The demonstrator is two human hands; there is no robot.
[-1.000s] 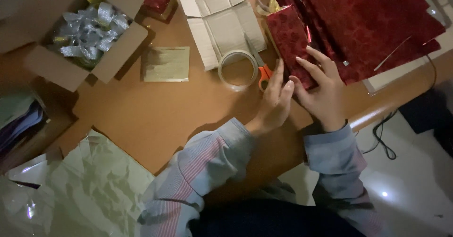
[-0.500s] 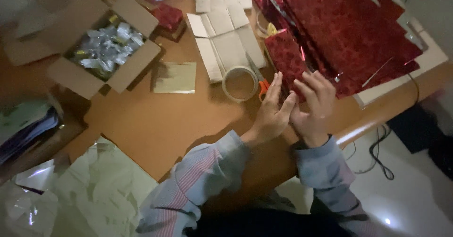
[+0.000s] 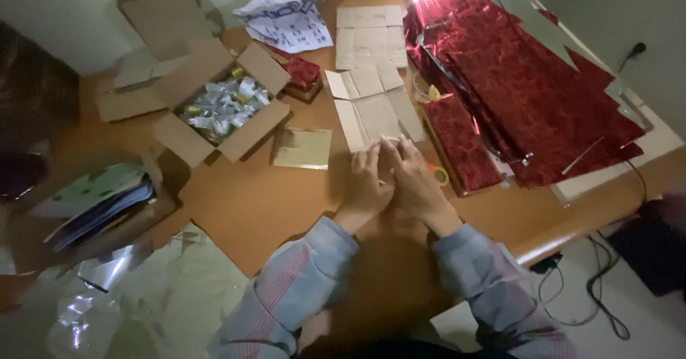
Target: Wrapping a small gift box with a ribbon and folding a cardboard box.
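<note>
I'm resting 2 hands, left hand (image 3: 366,180) and right hand (image 3: 416,182), on the flattened cardboard box blank (image 3: 374,110); grip unclear, it looks light, stiff, best pinched at its near edge.

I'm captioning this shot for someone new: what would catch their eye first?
The shiny red patterned foil sheets spread over the table's far right corner stand out most. Left of them, an open cardboard box holds silvery wrapped pieces. In the middle, the left hand and right hand meet at the near edge of a flattened cardboard blank.
</note>
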